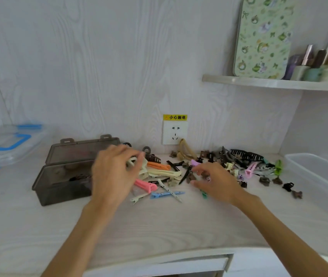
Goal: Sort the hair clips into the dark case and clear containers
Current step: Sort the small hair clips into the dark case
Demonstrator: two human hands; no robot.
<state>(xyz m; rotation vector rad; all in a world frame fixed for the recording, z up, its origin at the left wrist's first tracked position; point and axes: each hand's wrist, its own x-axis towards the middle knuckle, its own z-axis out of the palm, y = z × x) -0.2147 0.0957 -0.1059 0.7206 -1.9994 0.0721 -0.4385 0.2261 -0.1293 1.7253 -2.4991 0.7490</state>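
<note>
Likely snag: left hand grip pinches a cream clip; right hand grip indistinct, could scatter the tangled pile.

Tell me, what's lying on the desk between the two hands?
In the head view, cream clips, an orange clip and black pins lie between the left hand and right hand.

Left hand: back up, fingers curled forward, fingertips pinched together; blurred. Left forearm bare, rising from the lower edge. Right hand: palm down, fingers loosely bent and spread, thumb tucked under. Right forearm bare, angled in from the lower right corner.
</note>
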